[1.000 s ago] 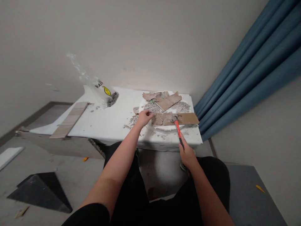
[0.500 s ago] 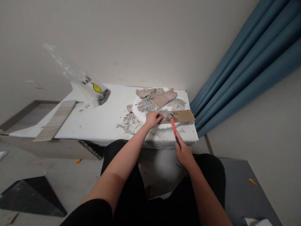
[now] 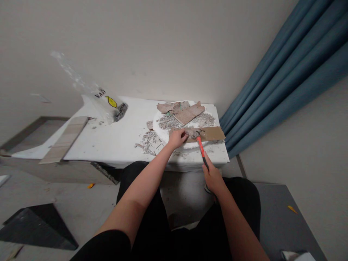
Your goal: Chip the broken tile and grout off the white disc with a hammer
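Observation:
My right hand (image 3: 213,178) is wrapped round the handle of a red-and-black hammer (image 3: 201,148). Its head rests on grey crumbly material (image 3: 192,132) on a flat brown board (image 3: 214,133). At the board's left part is my left hand (image 3: 177,139), its fingers curled together beside the crumbs; what they pinch is hidden. The board lies across the front of a white round slab (image 3: 157,123). Behind it, grey crumbs (image 3: 167,122) and torn brown sheet pieces (image 3: 189,113) lie on the slab. Nail-like slivers and rubble (image 3: 150,142) are scattered to the left.
A white-covered table (image 3: 119,141) carries a clear plastic bag (image 3: 108,105) with dark grey bits at its bottom and a wood-grained plank (image 3: 65,139) at the left. Blue curtains (image 3: 272,79) hang at right. A black angular object (image 3: 38,226) lies on the floor.

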Action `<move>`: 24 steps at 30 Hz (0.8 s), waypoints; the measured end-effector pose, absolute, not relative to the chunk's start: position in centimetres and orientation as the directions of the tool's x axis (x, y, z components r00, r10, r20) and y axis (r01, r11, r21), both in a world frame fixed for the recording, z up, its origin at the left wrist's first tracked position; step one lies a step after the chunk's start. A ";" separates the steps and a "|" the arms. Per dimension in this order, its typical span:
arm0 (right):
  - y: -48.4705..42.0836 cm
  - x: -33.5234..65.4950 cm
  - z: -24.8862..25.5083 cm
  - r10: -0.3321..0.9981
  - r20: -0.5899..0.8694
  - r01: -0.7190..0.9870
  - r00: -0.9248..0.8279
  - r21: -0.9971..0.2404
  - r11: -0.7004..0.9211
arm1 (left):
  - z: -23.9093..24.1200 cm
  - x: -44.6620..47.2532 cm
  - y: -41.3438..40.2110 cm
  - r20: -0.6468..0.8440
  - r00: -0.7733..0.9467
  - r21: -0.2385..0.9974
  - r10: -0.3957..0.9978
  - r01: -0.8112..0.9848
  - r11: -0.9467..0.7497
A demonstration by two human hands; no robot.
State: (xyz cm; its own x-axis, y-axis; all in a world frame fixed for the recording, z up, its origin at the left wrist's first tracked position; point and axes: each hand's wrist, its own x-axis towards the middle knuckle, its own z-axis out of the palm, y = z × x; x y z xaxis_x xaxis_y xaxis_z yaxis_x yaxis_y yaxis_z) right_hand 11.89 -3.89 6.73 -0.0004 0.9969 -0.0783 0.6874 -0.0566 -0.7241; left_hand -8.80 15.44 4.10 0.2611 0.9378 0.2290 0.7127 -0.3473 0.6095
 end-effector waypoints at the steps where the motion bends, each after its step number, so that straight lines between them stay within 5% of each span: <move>1: -3.8 11.9 7.0 0.997 -0.074 0.688 0.001 -0.723 -0.054 | 4.0 -8.7 15.4 0.236 0.261 0.605 0.936 0.715 -0.352; 9: -3.6 10.6 11.7 0.999 0.039 0.709 -0.011 -0.704 0.035 | 3.1 -8.3 14.7 0.272 0.236 0.707 0.933 0.608 -0.360; 24: -3.9 9.5 11.8 0.997 -0.013 0.779 -0.075 -0.625 0.051 | 2.3 -8.2 14.9 0.261 0.202 0.763 0.944 0.555 -0.330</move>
